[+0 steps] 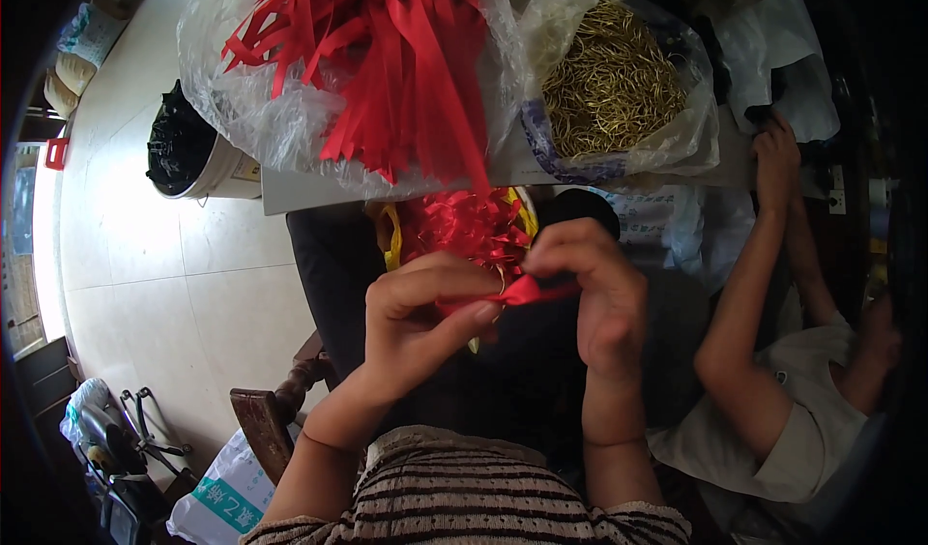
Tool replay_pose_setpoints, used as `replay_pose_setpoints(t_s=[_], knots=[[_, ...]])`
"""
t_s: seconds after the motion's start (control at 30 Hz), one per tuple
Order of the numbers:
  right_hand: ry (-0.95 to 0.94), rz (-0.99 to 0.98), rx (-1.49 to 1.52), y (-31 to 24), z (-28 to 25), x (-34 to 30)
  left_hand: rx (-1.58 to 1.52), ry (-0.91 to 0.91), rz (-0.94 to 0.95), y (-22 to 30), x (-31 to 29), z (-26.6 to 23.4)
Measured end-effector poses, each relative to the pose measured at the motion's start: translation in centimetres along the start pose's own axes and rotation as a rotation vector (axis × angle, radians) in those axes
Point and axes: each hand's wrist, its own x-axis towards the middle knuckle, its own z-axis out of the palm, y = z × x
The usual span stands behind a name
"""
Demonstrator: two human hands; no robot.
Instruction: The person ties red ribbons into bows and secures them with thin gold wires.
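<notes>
Over my lap, my left hand [411,308] pinches a red ribbon [523,291] between thumb and fingers. The ribbon is gathered at a knot or fold, and a thin gold wire tie stands at the fingertips. My right hand [611,303] is curled at the ribbon's other end, which runs in behind its fingers; their exact grip is partly hidden. Just beyond my hands, a yellow-edged container [391,240] holds a heap of red ribbon bows [464,224]. Cut red ribbon strips [411,71] lie in a clear plastic bag on the table, one strip hanging over the edge.
Gold wire ties [614,81] fill another plastic bag at the table's right. A white bucket [222,170] with a black liner stands left of the table. A wooden chair arm [266,414] is by my left side. At right, another person's arm [749,294] reaches to the table.
</notes>
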Motion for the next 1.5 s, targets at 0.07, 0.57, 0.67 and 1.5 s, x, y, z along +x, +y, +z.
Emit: replay_pose_setpoints(t_s=[0.07, 0.57, 0.67, 1.5], knots=[[0.103, -0.002, -0.173, -1.0, 0.9, 0.0, 0.105, -0.017, 0.067, -0.1, 0.1, 0.1], [-0.033, 0.142, -0.089, -0.9, -0.2, 0.2, -0.160, -0.144, -0.176, 0.2, 0.4, -1.6], [0.049, 0.112, -0.203, -1.0, -0.1, 0.3, -0.086, -0.157, -0.183, 0.6, 0.6, -1.3], [-0.143, 0.197, -0.096, -2.2, -1.0, -0.3, 0.051, -0.309, -0.127, 1.3, 0.3, -2.3]])
